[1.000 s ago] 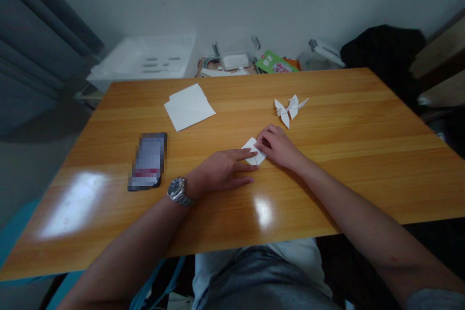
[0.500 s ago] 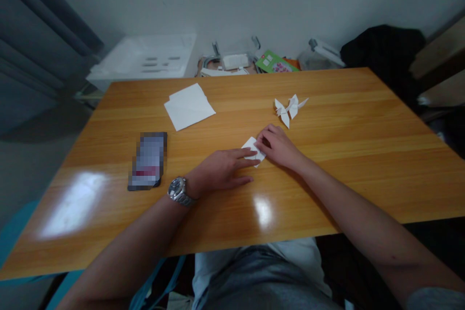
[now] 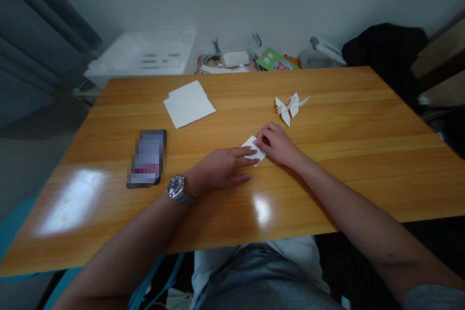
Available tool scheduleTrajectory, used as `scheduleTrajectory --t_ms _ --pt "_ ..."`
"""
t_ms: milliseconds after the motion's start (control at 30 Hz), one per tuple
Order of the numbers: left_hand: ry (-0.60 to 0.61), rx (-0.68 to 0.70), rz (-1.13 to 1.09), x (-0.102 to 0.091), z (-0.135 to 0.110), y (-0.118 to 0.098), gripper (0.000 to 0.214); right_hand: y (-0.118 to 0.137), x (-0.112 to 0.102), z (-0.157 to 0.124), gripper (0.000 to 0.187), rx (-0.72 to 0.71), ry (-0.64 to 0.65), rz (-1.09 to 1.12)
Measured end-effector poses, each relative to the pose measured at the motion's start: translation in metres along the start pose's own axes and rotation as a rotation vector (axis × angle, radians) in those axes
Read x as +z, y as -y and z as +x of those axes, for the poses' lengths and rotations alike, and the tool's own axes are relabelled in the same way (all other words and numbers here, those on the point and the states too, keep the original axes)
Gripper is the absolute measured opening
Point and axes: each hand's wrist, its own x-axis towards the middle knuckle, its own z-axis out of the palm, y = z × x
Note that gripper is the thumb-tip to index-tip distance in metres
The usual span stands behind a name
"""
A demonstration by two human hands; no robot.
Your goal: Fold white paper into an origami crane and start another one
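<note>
A small square of folded white paper [image 3: 250,143] lies flat on the wooden table, one corner pointing away from me. My left hand [image 3: 227,167], with a metal watch at its wrist, rests with fingers stretched out and fingertips on the paper's left and near part. From the right, my right hand [image 3: 276,143] pinches the paper's right corner between thumb and forefinger. Part of the paper is hidden under the fingers. Just beyond my right hand, folded white paper cranes [image 3: 289,108] sit on the table.
Loose white paper sheets [image 3: 189,104] lie at the back left. A phone [image 3: 148,159] with a blurred-out screen is left of my left hand. Behind the table stand a white plastic tub [image 3: 145,53] and a green booklet [image 3: 276,60]. The table's near edge runs just before my lap.
Both hands keep almost the same pose on the folded paper. The whole view has shifted very slightly.
</note>
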Motion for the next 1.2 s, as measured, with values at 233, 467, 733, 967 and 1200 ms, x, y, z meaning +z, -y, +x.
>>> scheduleTrajectory --t_ms 233,467,733,967,1200 --pt "0.011 0.004 0.019 0.0032 -0.0008 0.0042 0.044 0.0015 -0.0005 0.0 0.016 0.004 -0.002 -0.002" --pt "0.005 0.021 -0.008 0.001 0.0005 0.0053 0.041 0.0029 -0.0007 -0.0001 0.014 0.014 0.001 -0.013" --pt "-0.01 0.025 -0.063 0.0004 0.0017 0.0062 0.04 0.0021 -0.0001 0.0002 0.013 0.009 0.005 -0.021" --pt "0.022 0.028 -0.028 -0.0017 0.0016 0.005 0.038 0.0015 0.002 0.0002 0.013 0.006 -0.007 -0.033" --pt "0.024 0.024 -0.03 0.0006 0.0006 0.0055 0.04 0.0033 0.0012 -0.0003 0.013 0.014 -0.011 -0.037"
